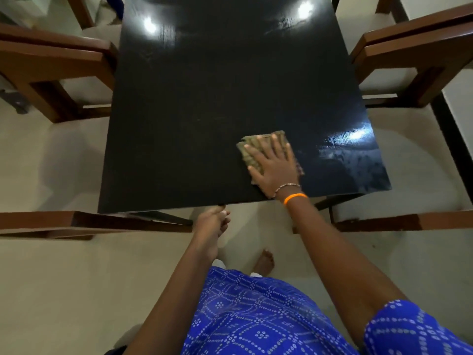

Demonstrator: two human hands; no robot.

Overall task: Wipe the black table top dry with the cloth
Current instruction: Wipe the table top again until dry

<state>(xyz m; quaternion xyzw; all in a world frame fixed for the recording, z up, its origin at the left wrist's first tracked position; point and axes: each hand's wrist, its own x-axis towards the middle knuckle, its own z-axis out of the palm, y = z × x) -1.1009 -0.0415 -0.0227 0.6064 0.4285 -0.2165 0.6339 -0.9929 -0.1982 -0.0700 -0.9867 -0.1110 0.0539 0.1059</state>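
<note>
I see the right hand (275,166) spread flat, pressing the cloth (256,149) on the black table top (204,103) near its near right corner. The left hand (213,221) curls around the near edge.

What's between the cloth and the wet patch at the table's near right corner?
Nothing visible. The right hand presses flat on the cloth, and the black table top between it and the streaked wet patch is bare. The left hand grips the near edge, off that path.
</note>
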